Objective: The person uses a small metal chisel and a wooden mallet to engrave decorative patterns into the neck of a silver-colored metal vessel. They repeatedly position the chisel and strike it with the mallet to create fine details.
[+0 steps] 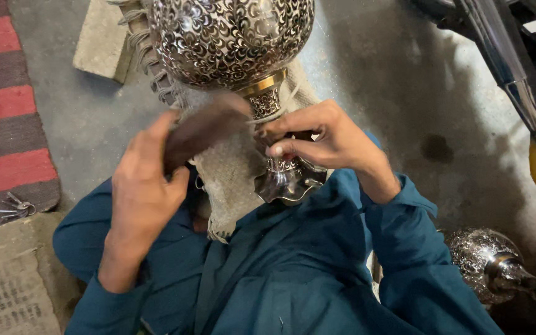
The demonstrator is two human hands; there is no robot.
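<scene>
- Silver metal, chased all over with curling scrollwork, makes up the large round-bodied vessel (231, 40) that fills the top of the head view; it lies tilted across the person's lap, bulb away from the body, with a gold-coloured band at its neck and a wavy flared foot (290, 183) pointing back at the teal clothing
- The right hand (317, 139) is closed around the narrow engraved stem just below the gold band, fingers pressed together and the thumb tucked over them, holding the vessel
- The left hand (144, 186) is curled shut on a dark brown wooden tool (203, 127), blurred with motion, whose far end sits against the neck of the vessel beside the right hand
- A coarse grey-beige woven cloth with a fringed edge (227, 167) lies under the vessel and hangs down over the lap
- On the grey concrete floor (392, 80) to the right, near the person's right elbow, rests a second, smaller engraved silver vessel (485, 260)
- At the left edge lies a red and grey striped rug (4, 111) with a small bunch of metal keys (17, 208) on its corner
- A pale stone block (100, 40) sits at top left, and part of a motorcycle with a chrome exhaust pipe (504, 56) stands at top right
</scene>
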